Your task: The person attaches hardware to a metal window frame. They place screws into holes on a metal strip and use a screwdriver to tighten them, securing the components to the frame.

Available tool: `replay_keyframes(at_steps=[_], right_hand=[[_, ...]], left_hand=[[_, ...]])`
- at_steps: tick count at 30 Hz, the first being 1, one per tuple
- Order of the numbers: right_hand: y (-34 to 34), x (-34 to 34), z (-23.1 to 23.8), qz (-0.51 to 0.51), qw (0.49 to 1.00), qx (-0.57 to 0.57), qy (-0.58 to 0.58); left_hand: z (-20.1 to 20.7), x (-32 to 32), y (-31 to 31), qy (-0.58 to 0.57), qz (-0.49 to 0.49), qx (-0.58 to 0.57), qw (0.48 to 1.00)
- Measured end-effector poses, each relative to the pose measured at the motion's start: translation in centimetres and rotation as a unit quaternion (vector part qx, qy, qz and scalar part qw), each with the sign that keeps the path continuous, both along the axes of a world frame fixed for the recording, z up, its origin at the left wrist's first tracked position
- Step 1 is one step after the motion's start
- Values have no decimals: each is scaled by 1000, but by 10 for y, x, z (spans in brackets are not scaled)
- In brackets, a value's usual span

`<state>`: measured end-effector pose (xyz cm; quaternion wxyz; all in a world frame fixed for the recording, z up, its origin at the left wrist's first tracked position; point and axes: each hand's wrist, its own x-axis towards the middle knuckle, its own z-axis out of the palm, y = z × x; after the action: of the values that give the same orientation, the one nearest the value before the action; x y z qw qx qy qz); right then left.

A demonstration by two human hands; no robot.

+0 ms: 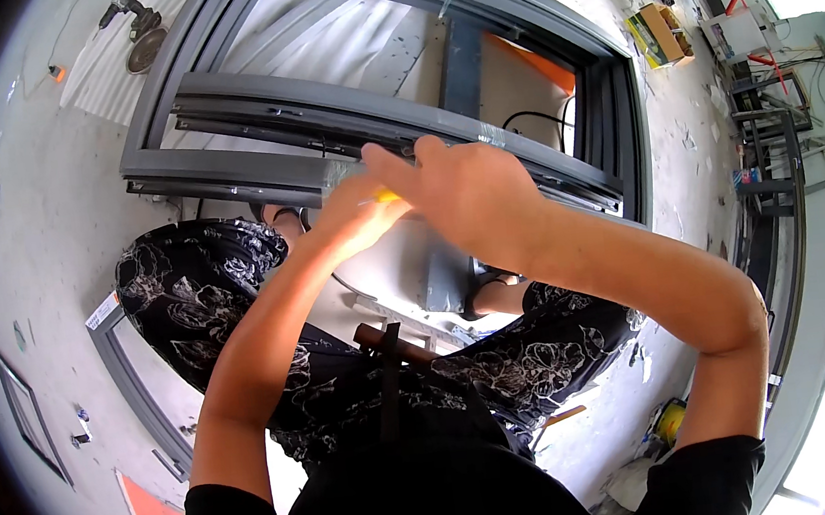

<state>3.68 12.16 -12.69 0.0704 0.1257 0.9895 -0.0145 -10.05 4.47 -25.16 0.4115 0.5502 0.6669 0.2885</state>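
Observation:
My left hand (364, 210) and my right hand (479, 195) meet above the near rail of a dark grey window frame (252, 164). Partly showing between them is a small yellow thing (387, 196), which lies against the curled fingers of my left hand; its kind is hidden. The fingers of my right hand are closed in a fist, and I cannot see what is inside. Motion smears the fingertips. Beside my left hand a strip of clear tape (336, 172) crosses the near rail. More clear tape (490, 133) sits on the middle rail.
A cordless drill (127, 8) lies on the floor at the far left. An open cardboard box (663, 34) stands at the far right. Further frame pieces lean by the right wall, and another grey frame (131, 357) lies at my left.

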Motion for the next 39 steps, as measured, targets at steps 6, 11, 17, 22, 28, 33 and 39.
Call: replay_keyframes(at_steps=[6,11,17,22,28,33,39], right_hand=[[8,-15,3,-130,986,-106,-8],[16,0,-5,96,995,-14,12],[28,-22,-17,-200,904,-338,-171],[35,0,-31,-456,649,-607,-47],[41,7,-2,70,995,-66,-41],[45,-6,-32,390,920,29,-38],[24,-7,-59,227,967,-94,-71]], left_hand=[[-15,-1,-3,44,-46,56,996],[-15,-1,-5,132,-63,66,987],[-22,9,-11,114,-70,107,985],[-21,17,-9,146,-89,84,982],[-35,24,-12,132,-66,113,983],[-32,20,-9,126,-96,73,985],[-25,-19,-19,148,32,60,987]])
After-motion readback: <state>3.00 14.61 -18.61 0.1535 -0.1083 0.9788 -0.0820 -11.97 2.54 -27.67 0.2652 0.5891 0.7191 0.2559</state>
